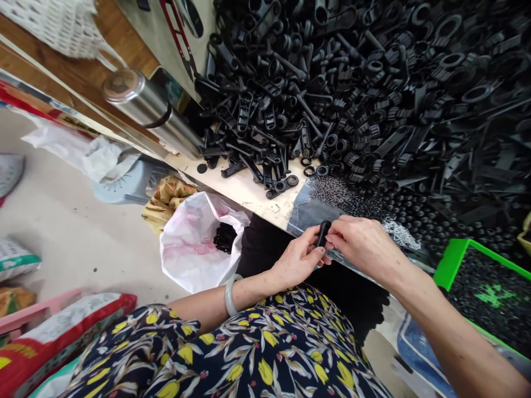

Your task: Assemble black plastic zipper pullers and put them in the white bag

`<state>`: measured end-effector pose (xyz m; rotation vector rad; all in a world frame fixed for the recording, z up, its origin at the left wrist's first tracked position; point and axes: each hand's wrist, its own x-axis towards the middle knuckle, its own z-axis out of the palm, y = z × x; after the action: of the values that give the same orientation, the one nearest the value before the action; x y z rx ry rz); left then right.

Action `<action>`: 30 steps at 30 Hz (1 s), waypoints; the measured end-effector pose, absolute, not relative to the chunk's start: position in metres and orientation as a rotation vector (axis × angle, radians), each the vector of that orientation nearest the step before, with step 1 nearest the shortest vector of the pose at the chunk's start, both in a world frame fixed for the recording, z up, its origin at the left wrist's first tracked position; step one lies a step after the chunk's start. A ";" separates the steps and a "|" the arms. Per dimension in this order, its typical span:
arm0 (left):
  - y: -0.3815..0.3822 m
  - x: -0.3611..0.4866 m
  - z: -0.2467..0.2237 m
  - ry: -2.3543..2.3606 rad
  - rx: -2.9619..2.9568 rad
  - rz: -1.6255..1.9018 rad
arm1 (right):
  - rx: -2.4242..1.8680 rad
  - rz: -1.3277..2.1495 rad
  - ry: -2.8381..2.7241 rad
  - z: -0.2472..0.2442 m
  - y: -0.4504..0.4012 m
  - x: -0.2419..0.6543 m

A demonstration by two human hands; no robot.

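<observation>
- Pale worktable [271, 207] is largely covered by heaped black parts [315, 72], among which rings, lever shapes and ribbed pieces can be made out.
- Near its front edge, tiny grey pieces [334, 190] are piled, and silvery pieces [401, 234] are gathered farther right.
- Fine dark bits, with some bright green ones among them, are contained in a green tray [451, 262] at the right.
- One small black part [323, 233] is held between the two hands, close to the table's front edge.
- It is gripped by the left hand [299, 258], with thumb and fingers closed around it; a pale bangle [229, 296] is worn on that wrist.
- The right hand [360, 243] is brought up against the part with fingers bent inward; whether anything is pinched by their tips cannot be told.
- Beside the heap's left end, a steel flask [151, 110] is placed.
- Below the table's edge, black pieces [225, 237] are seen inside an open white sack [182, 243].
</observation>
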<state>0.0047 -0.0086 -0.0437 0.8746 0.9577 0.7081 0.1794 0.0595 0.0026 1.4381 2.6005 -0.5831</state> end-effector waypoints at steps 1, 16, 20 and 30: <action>-0.008 0.005 -0.044 0.950 0.859 0.721 | 1.459 -0.614 2.544 0.007 0.060 0.178; -0.012 0.002 -0.048 0.866 0.705 0.769 | 1.626 -1.199 2.134 0.007 0.079 0.184; -0.014 0.001 -0.050 0.861 0.685 0.785 | 1.822 -1.605 1.862 -0.004 0.067 0.188; -0.013 0.003 -0.051 0.829 0.536 0.848 | 2.057 -2.217 1.436 -0.016 0.056 0.188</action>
<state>0.0034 -0.0133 -0.0508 0.5361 0.8289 0.8478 0.1876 0.0565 -0.0155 2.0573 1.4364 -2.2165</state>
